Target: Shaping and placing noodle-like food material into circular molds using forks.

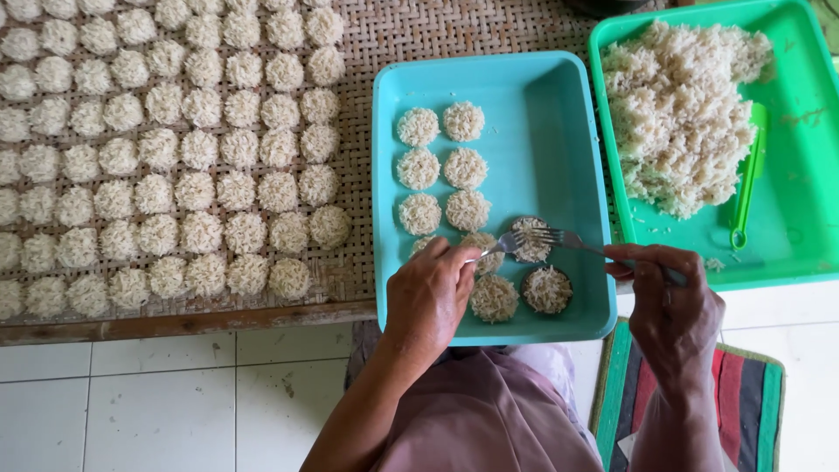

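Two forks are meeting over the blue tray (559, 96) as I am watching from the head view. My left hand (428, 293) is closing around one fork (500, 246), its tines pointing right; my right hand (671, 306) is gripping the other fork (568, 240), tines pointing left. Both sets of tines are touching the rice in a small round mould (530, 238) sitting in the lower middle of the tray. A second filled mould (547, 290) is lying just beside it, close to the tray's near rim. Pressed rice discs (442, 166) are lining up in two columns on the tray's left half, leaving the upper right part of the floor bare, so that is where the open room is lying. The tray's left wall is resting on the woven mat (393, 35), which is carrying rows of rice discs nearly to its wooden front edge. The green tray (795, 218) is sitting just beside the blue tray's right wall, holding loose cooked rice (677, 114) and a green scoop (748, 183) along its right side.
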